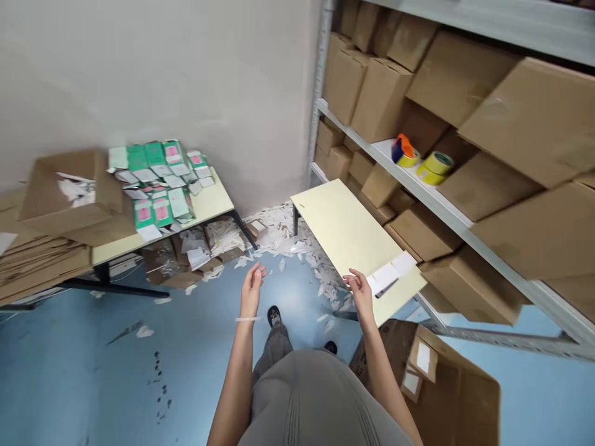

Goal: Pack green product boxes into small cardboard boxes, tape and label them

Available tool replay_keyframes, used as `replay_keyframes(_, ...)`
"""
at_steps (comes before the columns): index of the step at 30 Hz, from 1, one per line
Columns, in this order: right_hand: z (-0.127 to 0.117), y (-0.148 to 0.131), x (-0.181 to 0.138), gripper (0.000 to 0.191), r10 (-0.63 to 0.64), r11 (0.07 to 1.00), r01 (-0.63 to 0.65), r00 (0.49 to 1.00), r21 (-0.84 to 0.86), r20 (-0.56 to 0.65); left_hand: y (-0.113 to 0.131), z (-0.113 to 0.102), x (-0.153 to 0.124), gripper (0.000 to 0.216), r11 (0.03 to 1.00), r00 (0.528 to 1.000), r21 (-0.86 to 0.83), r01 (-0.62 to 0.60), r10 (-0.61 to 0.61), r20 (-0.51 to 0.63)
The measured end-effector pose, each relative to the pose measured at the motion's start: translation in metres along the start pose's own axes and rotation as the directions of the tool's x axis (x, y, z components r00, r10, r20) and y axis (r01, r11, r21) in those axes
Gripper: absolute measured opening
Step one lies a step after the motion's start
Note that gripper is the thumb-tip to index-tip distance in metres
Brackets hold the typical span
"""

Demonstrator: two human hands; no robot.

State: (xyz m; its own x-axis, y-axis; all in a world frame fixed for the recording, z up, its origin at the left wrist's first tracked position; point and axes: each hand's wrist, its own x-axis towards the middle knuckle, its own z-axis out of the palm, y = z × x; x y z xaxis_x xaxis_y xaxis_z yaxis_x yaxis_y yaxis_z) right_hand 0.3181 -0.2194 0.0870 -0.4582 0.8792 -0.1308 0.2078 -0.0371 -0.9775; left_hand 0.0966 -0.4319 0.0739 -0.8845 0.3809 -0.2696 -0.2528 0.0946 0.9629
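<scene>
My left hand [253, 285] is held out over the blue floor, its fingers loosely curled and apart, with nothing in it. A pale band [247, 319] circles that wrist. My right hand [359, 292] hovers by the near edge of the small cream table [344, 217], fingers also apart and holding nothing. Closest to it on that table lie white label sheets [388, 272], with a dark slim object [385, 288] at their edge that I cannot make out.
Left, a long table [218, 197] bears green-and-white boxes [155, 162] and an open carton [69, 210]. Metal shelving [469, 223] on the right holds brown cartons and yellow tape rolls [434, 167]. Paper scraps [320, 266] litter the floor. A big open carton [465, 396] stands at lower right.
</scene>
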Motion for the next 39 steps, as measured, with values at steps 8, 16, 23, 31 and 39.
replay_keyframes(8,0.16,-0.037,0.045,0.045,-0.08,0.997,0.081,0.986,0.0,0.148,0.049,-0.112,0.095,0.064,0.99,0.977,0.006,-0.142,0.141,-0.161)
replay_keyframes(16,0.282,-0.052,0.097,0.041,-0.077,0.993,0.105,0.93,-0.06,0.36,0.034,-0.19,0.145,0.067,0.995,0.93,-0.062,-0.072,0.044,-0.364)
replay_keyframes(23,0.42,-0.075,0.176,0.042,-0.091,0.986,0.15,0.854,-0.074,0.513,0.035,-0.26,0.188,0.072,0.992,0.813,-0.123,-0.003,-0.069,-0.578)
replay_keyframes(31,0.578,-0.117,0.234,0.038,-0.097,0.983,0.177,0.692,-0.038,0.715,0.056,-0.293,0.268,0.071,0.987,0.744,-0.161,0.015,-0.118,-0.658)
replay_keyframes(39,0.713,-0.071,0.235,0.032,0.209,0.916,0.161,0.592,-0.368,0.778,0.038,-0.288,0.389,0.045,0.98,0.842,-0.105,0.168,-0.198,-0.502)
